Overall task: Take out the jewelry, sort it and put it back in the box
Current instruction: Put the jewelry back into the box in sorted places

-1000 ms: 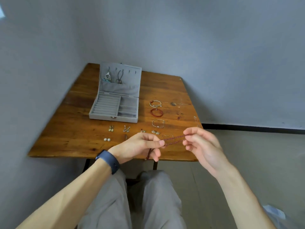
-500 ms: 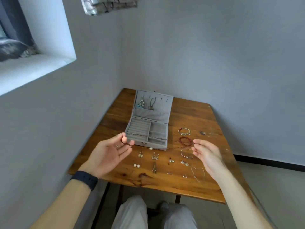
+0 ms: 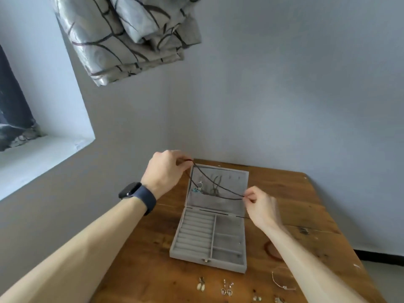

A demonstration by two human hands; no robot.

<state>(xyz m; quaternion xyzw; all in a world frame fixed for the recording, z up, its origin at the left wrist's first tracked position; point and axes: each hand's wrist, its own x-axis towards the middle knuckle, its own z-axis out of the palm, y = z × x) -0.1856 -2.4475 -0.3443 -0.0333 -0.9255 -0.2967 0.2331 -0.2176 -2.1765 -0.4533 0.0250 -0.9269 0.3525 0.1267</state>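
- L hand [image 3: 166, 171]: thumb + fingertips pinch one end of the necklace [image 3: 236, 196], just above top-left corner of the box [image 3: 229, 266] lid [image 3: 240, 178].
- R hand [image 3: 260, 206]: pinches the other end at lid's right edge; other fingers curled in.
- Necklace: thin dark cord, 2 strands, sags across front of lid, between the hands. Not yet stowed.
- Step, my read: hang it on a lid hook. Do well = keep cord lightly taut, lift loop over a free hook on lid's right half, stay clear of pendant [image 3: 199, 186] + dark cord [image 3: 215, 184] hung on the left half, then let slack drop into lid pocket. Release one end at a time to avoid tangling.
- Hard to see: hooks tiny, can't count free ones. Clasp hidden in fingers. Can't tell if cord touches lid.
- In front of box: earrings [image 3: 201, 284], bracelet [image 3: 282, 281]; some pieces cut off at frame bottom, R forearm covers others.
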